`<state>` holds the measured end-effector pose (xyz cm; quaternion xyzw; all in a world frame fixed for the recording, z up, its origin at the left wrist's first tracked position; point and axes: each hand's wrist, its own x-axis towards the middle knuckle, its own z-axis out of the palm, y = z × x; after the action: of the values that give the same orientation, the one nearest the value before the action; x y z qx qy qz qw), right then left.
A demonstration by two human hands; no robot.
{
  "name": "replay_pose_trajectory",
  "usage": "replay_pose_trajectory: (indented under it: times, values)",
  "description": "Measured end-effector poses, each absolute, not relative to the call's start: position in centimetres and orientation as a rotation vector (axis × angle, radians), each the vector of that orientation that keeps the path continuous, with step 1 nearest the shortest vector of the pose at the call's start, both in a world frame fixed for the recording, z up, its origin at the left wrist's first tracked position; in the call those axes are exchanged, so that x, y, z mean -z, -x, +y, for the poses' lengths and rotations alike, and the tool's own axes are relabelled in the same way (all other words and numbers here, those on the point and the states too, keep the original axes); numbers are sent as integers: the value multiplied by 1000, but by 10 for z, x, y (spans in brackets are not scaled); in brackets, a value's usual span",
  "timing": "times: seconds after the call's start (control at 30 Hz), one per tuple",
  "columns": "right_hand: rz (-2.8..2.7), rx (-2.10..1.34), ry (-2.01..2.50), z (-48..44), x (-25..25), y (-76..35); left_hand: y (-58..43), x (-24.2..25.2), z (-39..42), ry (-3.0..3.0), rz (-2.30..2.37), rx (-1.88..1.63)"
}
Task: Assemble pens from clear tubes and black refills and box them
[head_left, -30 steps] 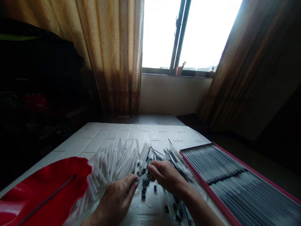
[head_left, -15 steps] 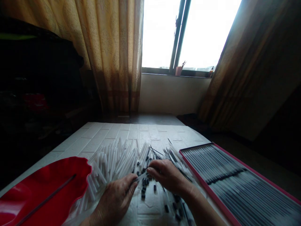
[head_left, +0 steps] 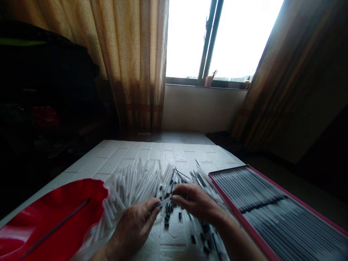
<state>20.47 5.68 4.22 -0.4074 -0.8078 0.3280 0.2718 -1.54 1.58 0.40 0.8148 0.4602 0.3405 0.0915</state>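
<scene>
Between my two hands runs a translucent plastic tube [head_left: 165, 201]. My left hand [head_left: 137, 221] pinches its near left end between thumb and forefinger. The fingertips of my right hand [head_left: 191, 201] are closed at its other end; whether they also hold a small part there is hidden. Small black caps [head_left: 167, 217] lie scattered on the table just below and around the tube. Many loose clear tubes [head_left: 133, 183] are heaped beyond and left of my left hand. Thin dark rods [head_left: 199, 178] lie beyond my right hand.
At the left a red scalloped tray [head_left: 67, 195] bears one long thin pen-like stick [head_left: 57, 228]. To the right lies a pink-edged box [head_left: 231, 203] filled with rows of capped tubes [head_left: 293, 224]. The white brick-patterned table [head_left: 127, 154] reaches towards the curtained window.
Both hands keep hold of the tube in nearly the same pose. The whole view has shifted slightly, so things appear a little further right.
</scene>
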Motion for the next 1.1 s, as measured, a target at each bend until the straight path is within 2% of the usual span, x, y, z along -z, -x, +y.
replay_pose_trajectory:
  times: [0.17,0.37,0.6,0.9,1.1]
  values:
    - [-2099,-1022,1057,58,-39,-206,16,-16,16,-2265,1290,-1072]
    - [-1834,-1086,1029,64,-41,-209,27,-27,24,-1363,1193,-1254]
    - [-1853,-1211,979,60,-31,-194,32,-25,30,-1011,1073,-1340]
    - [-2434,-488,990,51,-19,-176,21,-26,27,-932,1056,-1437]
    - [-2693,-166,1081,46,-25,-174,19,-13,33,-1053,1074,-1323]
